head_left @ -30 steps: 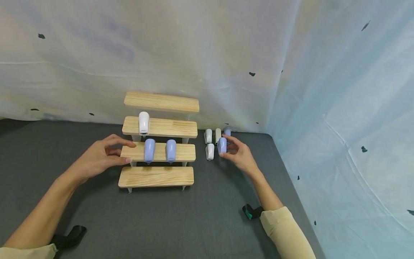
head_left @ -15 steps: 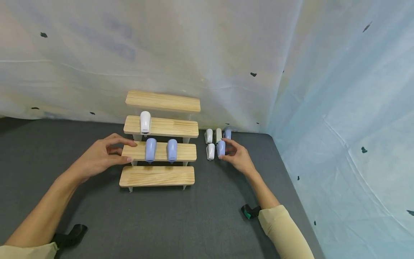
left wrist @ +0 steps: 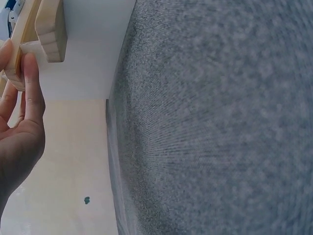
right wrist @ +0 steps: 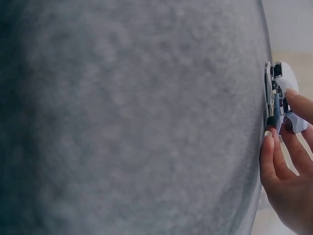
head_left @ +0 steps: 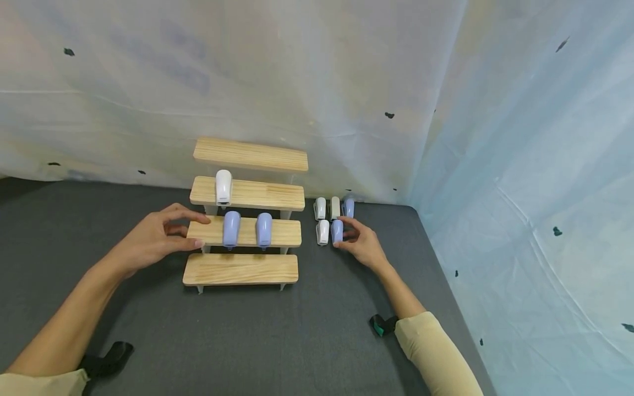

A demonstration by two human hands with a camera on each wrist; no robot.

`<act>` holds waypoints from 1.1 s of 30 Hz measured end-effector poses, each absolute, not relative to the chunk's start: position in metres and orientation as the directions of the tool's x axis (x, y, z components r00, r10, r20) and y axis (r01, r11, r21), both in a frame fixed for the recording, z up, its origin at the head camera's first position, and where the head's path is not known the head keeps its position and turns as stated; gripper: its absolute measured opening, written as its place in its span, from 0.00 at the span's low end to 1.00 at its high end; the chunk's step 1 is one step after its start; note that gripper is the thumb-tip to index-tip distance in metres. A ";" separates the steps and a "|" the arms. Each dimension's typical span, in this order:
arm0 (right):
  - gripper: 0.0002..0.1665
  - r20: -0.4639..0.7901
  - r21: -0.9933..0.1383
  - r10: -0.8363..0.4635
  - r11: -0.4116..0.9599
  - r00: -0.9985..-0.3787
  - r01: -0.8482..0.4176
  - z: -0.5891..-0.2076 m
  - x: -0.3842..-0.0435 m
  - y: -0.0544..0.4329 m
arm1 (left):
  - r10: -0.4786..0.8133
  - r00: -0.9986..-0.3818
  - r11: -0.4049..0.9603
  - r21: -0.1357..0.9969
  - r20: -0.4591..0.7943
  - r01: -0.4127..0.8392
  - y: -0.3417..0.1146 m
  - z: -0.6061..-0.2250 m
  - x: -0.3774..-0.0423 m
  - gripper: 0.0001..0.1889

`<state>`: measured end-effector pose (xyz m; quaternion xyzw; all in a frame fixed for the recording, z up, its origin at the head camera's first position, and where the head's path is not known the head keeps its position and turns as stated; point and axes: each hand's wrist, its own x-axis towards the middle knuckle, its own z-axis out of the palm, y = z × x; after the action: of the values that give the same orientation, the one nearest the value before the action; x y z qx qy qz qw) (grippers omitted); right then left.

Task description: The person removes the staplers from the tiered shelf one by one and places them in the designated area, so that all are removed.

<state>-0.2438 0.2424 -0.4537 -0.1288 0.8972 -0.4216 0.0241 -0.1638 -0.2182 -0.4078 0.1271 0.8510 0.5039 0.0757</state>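
Staplers (head_left: 231, 229) are standing divided: three on the shelf (head_left: 240, 268) already, five remaining on dark cloth (head_left: 238, 341). Left hand (head_left: 156, 239) is gripping one board (head_left: 211, 233); right hand (head_left: 365, 245) is pinching the nearer blue stapler (head_left: 337, 231) on cloth.

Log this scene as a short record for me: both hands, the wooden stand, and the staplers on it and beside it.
Left hand: grips left end of third board from top
Right hand: holds blue stapler
Second board from top: white stapler
Third board: two lilac-blue staplers
Beside stand, back row: white, cream, blue
Front row: white, held blue
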 end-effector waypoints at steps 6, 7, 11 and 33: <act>0.39 0.056 -0.754 -0.246 0.625 -0.968 -0.203 -0.455 -0.244 0.240 | 0.304 -0.953 0.442 0.886 -0.001 0.140 -0.219 -0.407 -0.163 0.25; 0.40 0.059 -0.753 -0.247 0.625 -0.967 -0.206 -0.455 -0.244 0.240 | 0.304 -0.953 0.442 0.886 0.000 0.141 -0.219 -0.408 -0.163 0.25; 0.39 0.065 -0.751 -0.243 0.627 -0.968 -0.208 -0.457 -0.245 0.239 | 0.303 -0.953 0.439 0.887 0.003 0.143 -0.219 -0.407 -0.162 0.25; 0.34 0.126 -0.803 -0.226 0.549 -0.966 -0.233 -0.436 -0.247 0.245 | 0.293 -0.956 0.461 0.878 -0.018 0.125 -0.220 -0.407 -0.164 0.26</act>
<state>-0.2467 0.2452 -0.4356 -0.1302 0.8801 -0.4566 -0.0038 -0.1643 -0.2196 -0.4069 0.1227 0.8507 0.5042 0.0836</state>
